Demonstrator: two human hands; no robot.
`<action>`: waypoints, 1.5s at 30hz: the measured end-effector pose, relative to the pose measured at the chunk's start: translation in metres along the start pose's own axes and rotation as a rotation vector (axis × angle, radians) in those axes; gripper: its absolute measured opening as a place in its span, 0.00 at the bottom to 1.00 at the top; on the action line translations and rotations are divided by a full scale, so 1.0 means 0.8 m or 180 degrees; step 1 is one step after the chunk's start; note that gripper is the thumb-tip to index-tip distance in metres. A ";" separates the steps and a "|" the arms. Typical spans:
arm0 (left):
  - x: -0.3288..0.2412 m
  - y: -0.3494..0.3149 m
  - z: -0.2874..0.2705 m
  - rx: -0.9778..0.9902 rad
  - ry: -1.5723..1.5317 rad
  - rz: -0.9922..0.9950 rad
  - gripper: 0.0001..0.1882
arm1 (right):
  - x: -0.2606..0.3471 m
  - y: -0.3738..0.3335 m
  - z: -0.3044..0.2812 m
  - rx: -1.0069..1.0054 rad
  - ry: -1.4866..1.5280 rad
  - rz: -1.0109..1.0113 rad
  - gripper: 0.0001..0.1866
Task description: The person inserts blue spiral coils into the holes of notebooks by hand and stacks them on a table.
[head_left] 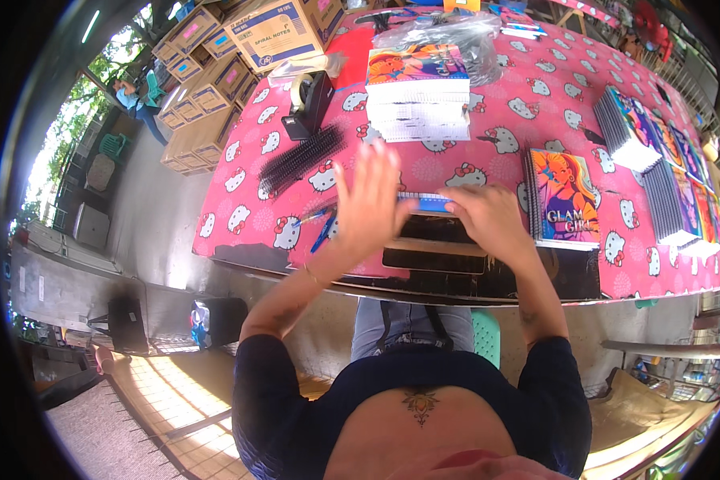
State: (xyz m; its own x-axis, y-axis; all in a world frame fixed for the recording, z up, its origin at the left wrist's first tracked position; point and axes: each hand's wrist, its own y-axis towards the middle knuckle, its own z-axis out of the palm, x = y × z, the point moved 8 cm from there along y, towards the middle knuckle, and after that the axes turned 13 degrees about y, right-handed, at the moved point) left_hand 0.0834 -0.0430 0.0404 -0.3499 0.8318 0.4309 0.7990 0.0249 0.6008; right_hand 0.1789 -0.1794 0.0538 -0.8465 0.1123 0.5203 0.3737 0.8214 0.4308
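A narrow blue-and-white strip with a row of small holes (424, 202), perhaps the edge of a punched notebook, lies before me at the table's near side. My left hand (372, 190) is over its left end, fingers stretched out and slightly blurred, the thumb close to the strip. At the other end, my right hand (492, 218) has its thumb and bent fingers closed on the strip. Just left of my left wrist lie blue-handled tools (322, 232), partly hidden. Black spiral binding coils (302, 158) are piled beyond them. A spiral notebook with a colourful cover (564, 196) lies right of my right hand.
Beyond my hands stands a notebook stack (418, 96), with clear plastic (476, 48) behind it. A black tape dispenser (309, 106) sits left. More spiral notebooks (680, 192) stand in piles at the right. Cardboard boxes (284, 36) rise at the far left.
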 end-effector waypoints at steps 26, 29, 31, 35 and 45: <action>-0.088 -0.004 -0.021 0.0014 0.0024 0.1500 0.49 | -0.103 -0.058 0.041 -0.1100 0.3623 0.0845 0.30; -0.079 0.019 -0.026 0.0076 0.0267 0.1277 0.48 | -0.099 -0.056 0.044 -0.1168 0.3806 0.0720 0.26; -0.060 0.037 -0.020 0.0109 -0.0163 0.0965 0.47 | -0.090 -0.053 0.042 -0.0985 0.4055 0.0852 0.23; -0.113 -0.048 -0.017 -0.0179 -0.0720 0.1908 0.45 | -0.097 -0.059 0.045 -0.0766 0.3601 0.0640 0.14; -0.093 0.033 -0.018 0.0057 -0.0412 0.1223 0.44 | -0.091 -0.061 0.036 -0.0720 0.2911 0.0697 0.11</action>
State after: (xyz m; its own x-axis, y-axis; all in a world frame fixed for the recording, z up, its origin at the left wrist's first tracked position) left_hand 0.1233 -0.1121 0.0339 0.0392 0.8453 0.5328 0.8684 -0.2926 0.4003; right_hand 0.2114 -0.2113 -0.0266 -0.1627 -0.3070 0.9377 0.6333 0.6962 0.3379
